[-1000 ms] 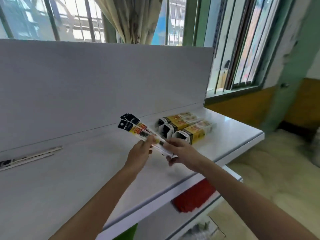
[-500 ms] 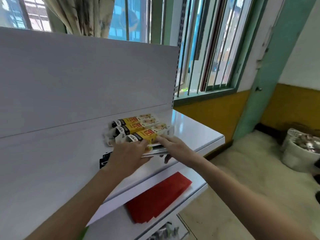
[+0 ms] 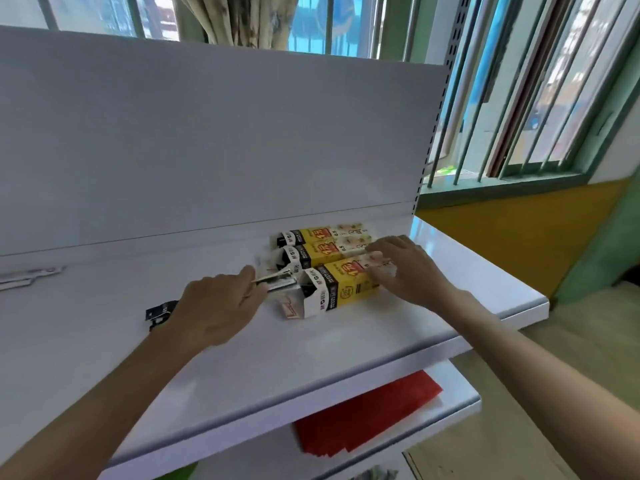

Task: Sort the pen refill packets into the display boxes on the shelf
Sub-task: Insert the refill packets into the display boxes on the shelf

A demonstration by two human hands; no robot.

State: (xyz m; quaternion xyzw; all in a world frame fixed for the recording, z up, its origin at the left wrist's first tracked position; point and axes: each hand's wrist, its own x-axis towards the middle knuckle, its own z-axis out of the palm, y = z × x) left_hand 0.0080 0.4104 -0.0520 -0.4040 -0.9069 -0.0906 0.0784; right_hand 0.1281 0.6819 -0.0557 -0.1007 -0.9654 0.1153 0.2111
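The left hand (image 3: pixel 211 315) pinches a refill packet (image 3: pixel 277 281) whose far end sits in the open mouth of the nearest display box (image 3: pixel 341 284). The right hand (image 3: pixel 405 268) rests open-fingered on that box, on the white shelf (image 3: pixel 346 344)

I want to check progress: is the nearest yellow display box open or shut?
Open. The nearest display box has its left end flap folded out, and the left hand feeds refill packets in.

Bright window daylight, slight blur, wide-angle edge distortion.

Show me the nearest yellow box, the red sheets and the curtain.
Nearest yellow box (image 3: pixel 349 284), head view: its yellow side.
Red sheets (image 3: pixel 367 415), head view: middle of the stack.
Curtain (image 3: pixel 242 19), head view: its hanging folds.
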